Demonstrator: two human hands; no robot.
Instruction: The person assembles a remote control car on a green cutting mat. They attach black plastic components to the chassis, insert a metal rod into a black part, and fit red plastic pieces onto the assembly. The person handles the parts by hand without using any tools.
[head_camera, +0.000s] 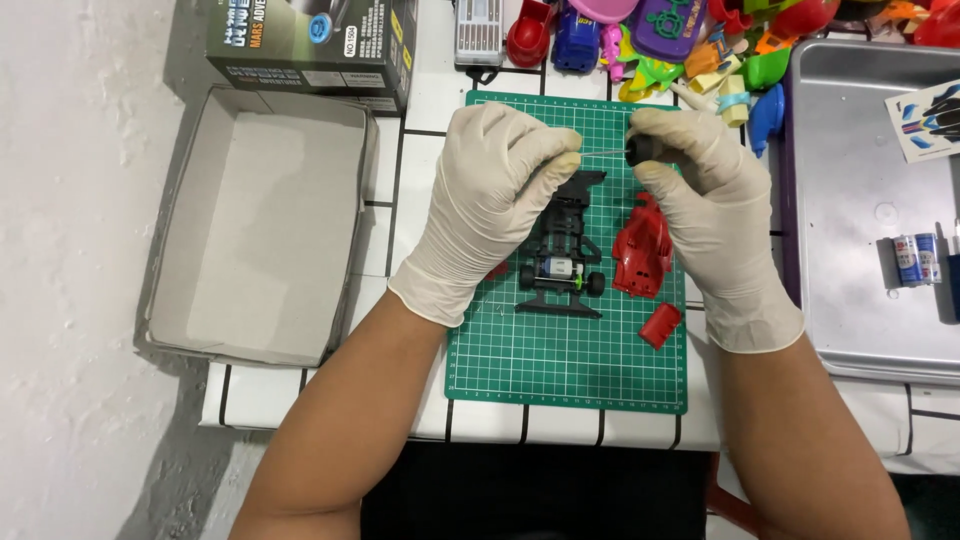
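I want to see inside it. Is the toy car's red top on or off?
Off. The red body shell lies beside the black chassis on the green mat, motor showing.

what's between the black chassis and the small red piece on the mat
In the head view, only bare green mat lies between the chassis and the small red piece; the red body shell sits just above that stretch.
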